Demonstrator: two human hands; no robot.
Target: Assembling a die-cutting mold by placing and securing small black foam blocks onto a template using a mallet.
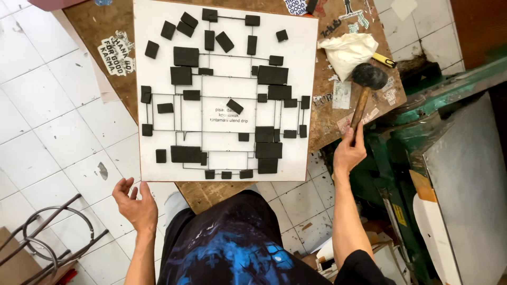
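A white square board (pixel 158 26) lies on a worn wooden table (pixel 100 24). Thin metal lines form a grid on it, and several black foam blocks (pixel 186 56) are stuck around them. My right hand (pixel 349 153) grips the wooden handle of a black rubber mallet (pixel 369 77), whose head rests on the table right of the board. My left hand (pixel 134 203) hangs open, palm up, just below the board's near left corner, touching nothing.
A crumpled white cloth (pixel 348 50) and a yellow-handled tool (pixel 384 60) lie by the mallet head. A green metal machine (pixel 417 137) stands at the right. A metal stool frame (pixel 47 232) sits at lower left on the white tiled floor.
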